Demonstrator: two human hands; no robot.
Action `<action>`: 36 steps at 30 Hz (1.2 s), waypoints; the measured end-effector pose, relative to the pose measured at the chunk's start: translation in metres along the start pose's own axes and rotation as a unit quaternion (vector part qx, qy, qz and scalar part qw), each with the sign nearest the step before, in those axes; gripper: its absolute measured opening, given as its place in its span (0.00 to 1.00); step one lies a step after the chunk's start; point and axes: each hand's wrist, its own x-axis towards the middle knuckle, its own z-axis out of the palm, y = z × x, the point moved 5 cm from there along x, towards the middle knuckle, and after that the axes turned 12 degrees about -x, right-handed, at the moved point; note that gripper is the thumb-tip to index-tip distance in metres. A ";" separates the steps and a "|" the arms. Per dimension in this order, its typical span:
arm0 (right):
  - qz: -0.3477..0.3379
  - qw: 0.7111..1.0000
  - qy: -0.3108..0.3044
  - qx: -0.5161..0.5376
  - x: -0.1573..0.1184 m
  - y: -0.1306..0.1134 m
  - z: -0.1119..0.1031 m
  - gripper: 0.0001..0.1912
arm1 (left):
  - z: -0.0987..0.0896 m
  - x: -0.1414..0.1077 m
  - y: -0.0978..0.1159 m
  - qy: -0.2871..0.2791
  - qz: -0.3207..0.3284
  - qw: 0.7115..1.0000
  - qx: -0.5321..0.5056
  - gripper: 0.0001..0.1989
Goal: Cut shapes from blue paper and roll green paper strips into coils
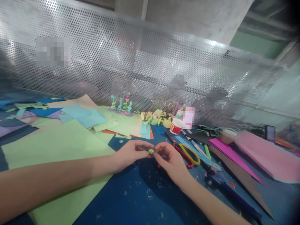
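Between the fingertips of both hands is a small crumpled-looking light green piece [151, 151], perhaps paper or foam; its exact kind is too small to tell. My left hand [131, 153] reaches in from the left, with thumb and fingers pinched on it. My right hand [170, 159] meets it from the other side, fingers curled and pinching at the same piece. Just right of my right hand lie scissors [196, 157] with yellow handles, overlapping a red-handled tool [190, 164]. A large light green sheet [58, 147] spreads under my left forearm.
Coloured sheets [82, 115] pile up at the left. Small paper plant figures [120, 106], yellow-green cut pieces [157, 118] and a red-white cup [176, 126] stand behind. A dark blue glue gun [225, 187], a blue ruler [201, 154] and pink sheets [267, 156] lie right. Perforated metal screen [154, 56] borders the back.
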 end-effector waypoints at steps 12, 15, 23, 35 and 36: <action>-0.013 0.994 0.026 -0.108 0.000 -0.004 -0.003 0.06 | -0.002 0.002 0.001 -0.010 0.049 0.999 0.002 0.14; -0.011 0.993 0.038 -0.113 -0.001 -0.006 -0.004 0.06 | -0.002 0.002 0.002 -0.011 0.051 0.999 -0.001 0.12; -0.047 0.981 0.070 -0.172 -0.003 -0.008 -0.005 0.02 | -0.002 0.001 -0.002 0.009 0.013 1.000 0.003 0.12; -0.113 0.954 0.093 -0.260 -0.010 -0.023 -0.004 0.06 | 0.001 0.001 -0.006 -0.039 0.014 0.999 0.009 0.11; -0.116 0.952 0.093 -0.267 -0.011 -0.024 -0.004 0.06 | 0.002 0.002 -0.006 -0.044 0.016 0.999 0.008 0.11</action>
